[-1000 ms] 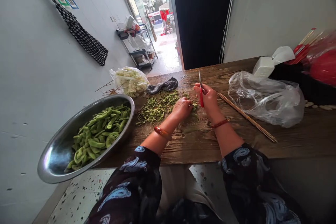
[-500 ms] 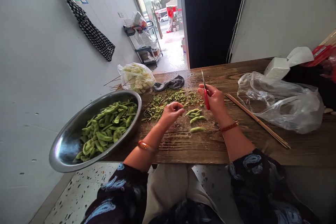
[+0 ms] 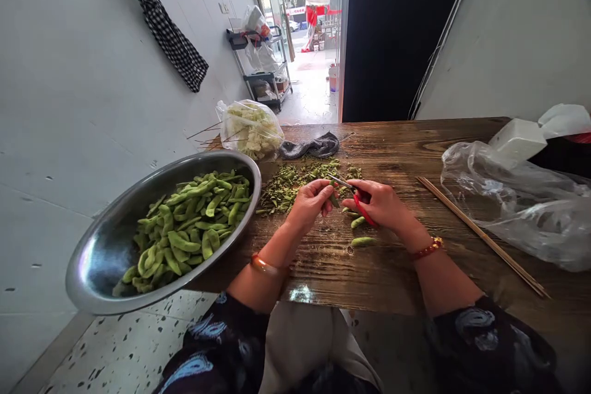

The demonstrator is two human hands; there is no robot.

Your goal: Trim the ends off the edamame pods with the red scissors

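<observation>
Pinched in my left hand (image 3: 312,202) is a green edamame pod (image 3: 334,198). My right hand (image 3: 382,204) grips red-handled scissors (image 3: 364,212), whose blades point left and reach the tip of that pod. Several loose pods (image 3: 362,241) lie on the wooden table under and beside my right hand, which partly covers them. Beyond my hands spreads a heap of small green trimmings (image 3: 295,181). To the left, a large steel bowl (image 3: 92,258) tilts toward me, partly filled with edamame pods (image 3: 184,240).
Behind the trimmings are a grey cloth (image 3: 310,146) and a plastic bag of pale cauliflower-like pieces (image 3: 253,129). On the right lie a bundle of thin sticks (image 3: 482,237), a crumpled clear bag (image 3: 521,203) and a white box (image 3: 518,140). A cart (image 3: 263,68) stands near the doorway.
The scissors have swung from pointing up to pointing left, and my right hand has come close to my left. A pod now shows clearly in my left fingers. The view has shifted slightly.
</observation>
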